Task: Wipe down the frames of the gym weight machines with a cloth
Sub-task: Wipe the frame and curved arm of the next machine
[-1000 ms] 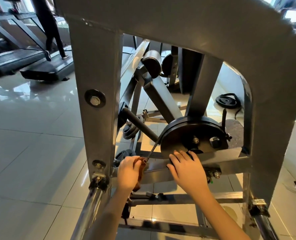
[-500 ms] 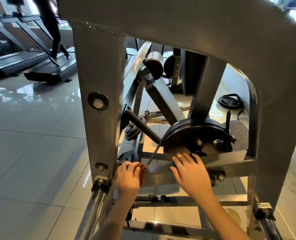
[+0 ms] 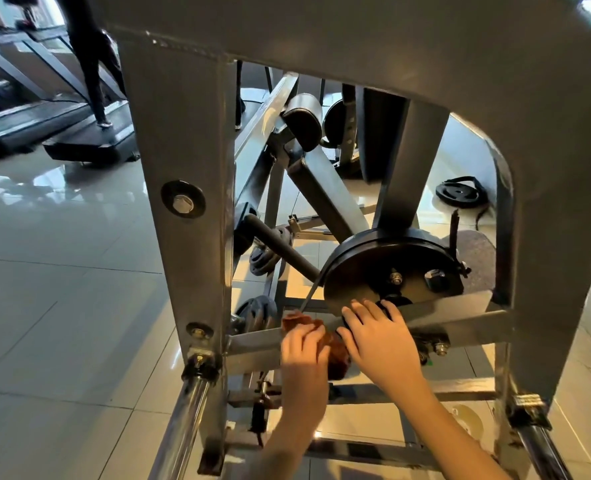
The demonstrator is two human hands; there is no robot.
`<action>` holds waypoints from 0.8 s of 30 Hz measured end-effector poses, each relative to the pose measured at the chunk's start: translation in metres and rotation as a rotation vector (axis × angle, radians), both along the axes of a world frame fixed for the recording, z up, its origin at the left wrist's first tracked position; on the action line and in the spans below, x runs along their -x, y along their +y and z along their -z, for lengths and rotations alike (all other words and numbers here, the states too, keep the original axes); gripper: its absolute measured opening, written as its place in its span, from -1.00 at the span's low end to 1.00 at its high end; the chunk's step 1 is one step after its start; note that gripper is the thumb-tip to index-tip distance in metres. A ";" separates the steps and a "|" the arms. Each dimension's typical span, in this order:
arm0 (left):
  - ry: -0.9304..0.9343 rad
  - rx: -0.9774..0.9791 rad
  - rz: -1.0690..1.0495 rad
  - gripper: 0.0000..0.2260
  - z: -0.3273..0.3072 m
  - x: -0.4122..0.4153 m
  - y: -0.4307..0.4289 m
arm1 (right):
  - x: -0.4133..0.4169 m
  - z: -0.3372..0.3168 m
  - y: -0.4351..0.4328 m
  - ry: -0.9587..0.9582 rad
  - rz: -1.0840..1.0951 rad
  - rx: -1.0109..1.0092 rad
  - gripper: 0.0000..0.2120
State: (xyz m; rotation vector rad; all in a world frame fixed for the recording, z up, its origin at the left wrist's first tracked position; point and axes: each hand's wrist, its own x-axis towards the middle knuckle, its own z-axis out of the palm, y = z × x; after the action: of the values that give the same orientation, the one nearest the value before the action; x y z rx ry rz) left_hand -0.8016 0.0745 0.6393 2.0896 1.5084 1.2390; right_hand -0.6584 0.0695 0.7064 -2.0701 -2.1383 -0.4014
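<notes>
At the upper left, two treadmills (image 3: 62,133) stand on the glossy tiled floor (image 3: 62,289), and a person's legs (image 3: 93,71) are on the nearer one. The grey frame (image 3: 183,133) of one weight machine fills the middle. Its left upright carries two bolts, a large one with a dark washer (image 3: 182,202) and a smaller one (image 3: 199,330) near its lower end. Two chrome tubes run out of the frame's lower corners, one at the left (image 3: 183,431) and one at the right (image 3: 543,455).

Just inside the left upright hang two dark stacks of weight plates (image 3: 264,259), one above the other. A flat crossbar (image 3: 252,344) spans the lower opening of the frame. The left hand (image 3: 301,344) rests at the crossbar's middle, fingers curled over one reddish-brown cloth (image 3: 337,356) and pressing it against the metal. The cloth bunches out above and to the right of the knuckles. Touching the cloth's right side, the right hand (image 3: 380,341) lies flat on the crossbar's top edge. Its fingers are straight and slightly apart, with the tips at the lower rim of one black disc (image 3: 373,268). One loose weight plate (image 3: 460,194) lies on the floor beyond, near the right upright.
</notes>
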 end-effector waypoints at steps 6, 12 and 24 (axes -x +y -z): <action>0.151 0.012 -0.121 -0.75 0.027 0.068 0.029 | 0.001 -0.001 -0.004 0.002 -0.006 0.025 -0.53; 0.079 0.201 0.071 -0.69 -0.016 0.016 0.019 | 0.001 -0.003 -0.003 -0.015 0.015 0.024 -0.57; 0.043 0.247 0.250 -0.66 -0.041 -0.016 0.023 | -0.027 0.003 -0.035 0.037 0.019 -0.049 -0.51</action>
State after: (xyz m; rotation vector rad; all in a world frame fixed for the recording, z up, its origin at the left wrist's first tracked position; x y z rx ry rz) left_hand -0.7860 0.0979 0.6801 2.0730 1.2939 0.8764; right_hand -0.6311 0.0348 0.7039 -2.0564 -2.0688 -0.4109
